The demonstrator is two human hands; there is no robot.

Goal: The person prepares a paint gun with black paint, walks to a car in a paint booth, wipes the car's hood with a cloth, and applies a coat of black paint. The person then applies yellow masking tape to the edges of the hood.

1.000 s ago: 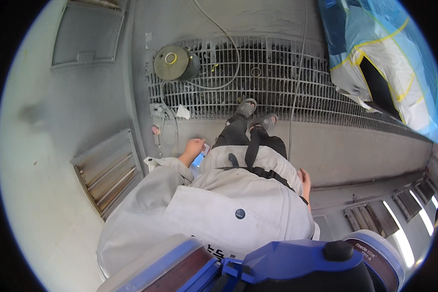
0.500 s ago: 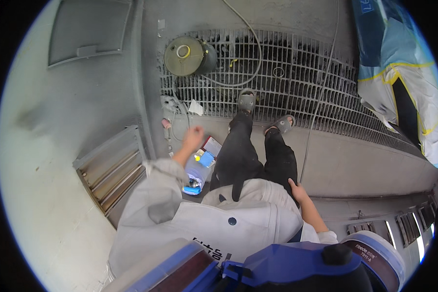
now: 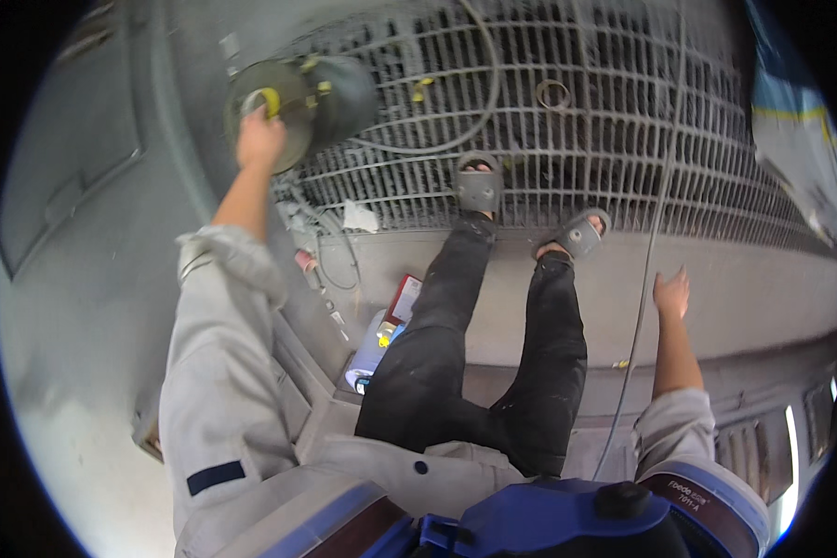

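My left hand [image 3: 260,144] reaches out to a round, greyish drum [image 3: 299,121]. Its fingers are closed on the edge of a yellow tape roll [image 3: 271,99] at the drum's top. Whether the roll is lifted off I cannot tell. My right hand [image 3: 671,294] hangs out to the right with its fingers apart and nothing in it. A thin hose [image 3: 656,223] runs past on the inner side of that hand.
I stand in slippers [image 3: 479,186] beside a floor grating [image 3: 530,139], with a curved hose [image 3: 495,84] lying over it. By my left leg are a purplish-blue container [image 3: 367,353] and a red-edged clipboard [image 3: 405,299]. White paper [image 3: 360,217] lies near. Sheeting [image 3: 800,158] hangs at right.
My left hand has moved from above the container to the tape roll on the drum. The right hand has left my thigh and swung outward. My view has shifted toward the grating.
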